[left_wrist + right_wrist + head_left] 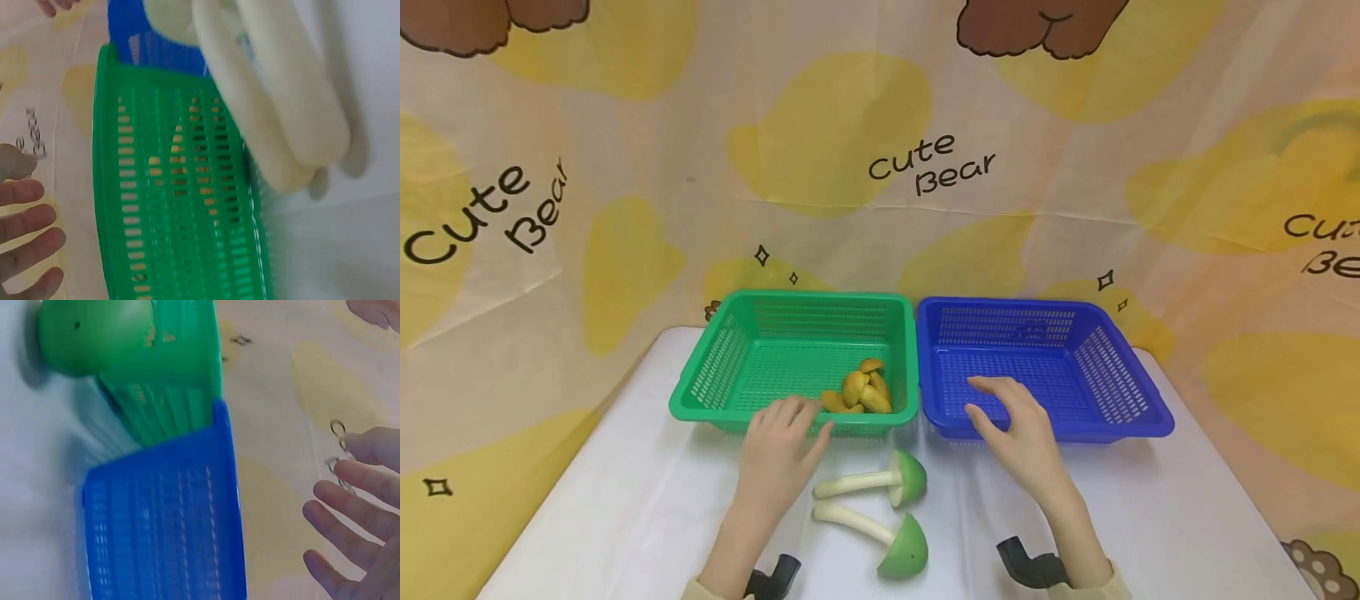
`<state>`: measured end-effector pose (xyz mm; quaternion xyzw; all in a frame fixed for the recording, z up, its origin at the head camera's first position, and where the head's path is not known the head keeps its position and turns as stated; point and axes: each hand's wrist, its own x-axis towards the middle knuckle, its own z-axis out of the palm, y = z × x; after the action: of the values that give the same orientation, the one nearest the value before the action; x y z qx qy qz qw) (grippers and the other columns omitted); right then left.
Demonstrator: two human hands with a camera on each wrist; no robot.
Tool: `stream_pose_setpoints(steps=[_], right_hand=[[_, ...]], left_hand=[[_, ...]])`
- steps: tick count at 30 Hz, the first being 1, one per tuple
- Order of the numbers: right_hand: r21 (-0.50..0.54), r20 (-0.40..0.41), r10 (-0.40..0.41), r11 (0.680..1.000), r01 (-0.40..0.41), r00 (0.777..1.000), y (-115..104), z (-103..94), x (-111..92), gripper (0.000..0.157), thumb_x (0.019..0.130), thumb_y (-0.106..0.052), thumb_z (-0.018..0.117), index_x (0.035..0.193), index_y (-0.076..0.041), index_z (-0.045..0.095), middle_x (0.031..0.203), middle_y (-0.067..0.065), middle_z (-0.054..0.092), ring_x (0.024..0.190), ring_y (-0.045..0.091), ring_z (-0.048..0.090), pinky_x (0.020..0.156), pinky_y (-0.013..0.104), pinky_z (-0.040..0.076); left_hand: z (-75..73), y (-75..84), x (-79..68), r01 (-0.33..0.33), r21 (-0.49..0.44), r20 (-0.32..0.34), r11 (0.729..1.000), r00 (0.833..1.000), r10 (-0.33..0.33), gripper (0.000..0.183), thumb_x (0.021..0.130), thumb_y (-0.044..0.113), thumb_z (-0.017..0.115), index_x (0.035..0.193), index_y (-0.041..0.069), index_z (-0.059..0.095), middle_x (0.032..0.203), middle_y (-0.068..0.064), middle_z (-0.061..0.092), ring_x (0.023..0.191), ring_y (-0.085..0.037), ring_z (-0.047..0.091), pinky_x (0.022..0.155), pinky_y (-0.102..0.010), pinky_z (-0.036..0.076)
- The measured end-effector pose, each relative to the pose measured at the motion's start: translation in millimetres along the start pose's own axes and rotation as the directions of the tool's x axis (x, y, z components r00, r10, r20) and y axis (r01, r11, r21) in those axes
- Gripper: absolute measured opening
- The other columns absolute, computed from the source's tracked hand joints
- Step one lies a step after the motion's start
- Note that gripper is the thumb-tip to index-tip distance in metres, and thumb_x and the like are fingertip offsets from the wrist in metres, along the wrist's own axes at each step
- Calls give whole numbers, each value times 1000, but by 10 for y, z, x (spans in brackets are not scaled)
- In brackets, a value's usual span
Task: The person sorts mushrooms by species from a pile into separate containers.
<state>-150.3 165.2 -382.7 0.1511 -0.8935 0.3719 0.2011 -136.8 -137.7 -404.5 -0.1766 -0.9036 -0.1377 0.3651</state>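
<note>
My left hand (781,450) hovers at the front rim of the green basket (715,410), fingers relaxed and holding nothing. Inside that basket, a cluster of small yellow-brown mushrooms (868,390) lies in the front right corner. My right hand (1018,425) is over the front edge of the blue basket (1120,432), thumb and fingers spread with nothing between them. On the white table between my forearms lie two green-capped toy mushrooms, an upper one (910,478) and a lower one (906,547), their pale stems pointing left. In the left wrist view the two stems (300,94) appear close up.
The two baskets stand side by side at the back of the white table (625,517), nearly touching. Behind them hangs a yellow-patterned cloth (820,150) printed with lettering. A black wrist strap piece (1033,567) shows beside the right forearm.
</note>
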Motion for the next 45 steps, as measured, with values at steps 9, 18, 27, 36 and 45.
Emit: stream_pose_setpoints(steps=[9, 18, 27, 36, 45], right_hand=[[-20, -65, 39, 999, -40, 997, 222, -285, -195, 37, 87, -12, 70, 123, -11, 62, 122, 11, 64, 117, 32, 53, 95, 58, 39], [-114, -175, 11, 993, -31, 984, 477, -445, -330, 37, 80, -4, 73, 116, -6, 65, 117, 17, 63, 112, 37, 51, 92, 56, 34], [-196, -230, -26, 980, -20, 973, 650, -548, -413, 38, 75, -4, 76, 112, -4, 66, 114, 20, 63, 108, 40, 51, 90, 57, 33], [-252, -240, 4, 966, -66, 971, 832, -583, -509, 37, 74, -8, 76, 110, -6, 66, 114, 19, 63, 109, 42, 48, 87, 62, 31], [-255, -250, 64, 958, -130, 966, 943, -584, -549, 40, 76, -13, 77, 114, -8, 65, 119, 19, 60, 115, 43, 44, 92, 66, 27]], left_hand=[[140, 242, -120, -199, -91, 69, 976, 976, 205, 22, 77, 24, 74, 96, 15, 69, 89, 6, 64, 79, -13, 60, 65, -27, 48], [267, 340, -246, -322, -96, 163, 942, 928, 334, 29, 71, 29, 81, 94, 19, 66, 85, 9, 59, 76, -8, 54, 62, -21, 45], [349, 370, -351, -324, -105, 313, 940, 886, 341, 36, 75, 33, 77, 108, 25, 64, 89, 11, 57, 79, -6, 50, 65, -20, 42], [421, 333, -394, -355, -109, 333, 929, 867, 370, 42, 74, 22, 78, 113, 28, 61, 87, 11, 56, 77, -6, 50, 62, -18, 40], [493, 278, -396, -373, -113, 357, 921, 850, 388, 46, 76, 9, 72, 117, 29, 61, 90, 10, 57, 80, -6, 50, 61, -18, 42]])
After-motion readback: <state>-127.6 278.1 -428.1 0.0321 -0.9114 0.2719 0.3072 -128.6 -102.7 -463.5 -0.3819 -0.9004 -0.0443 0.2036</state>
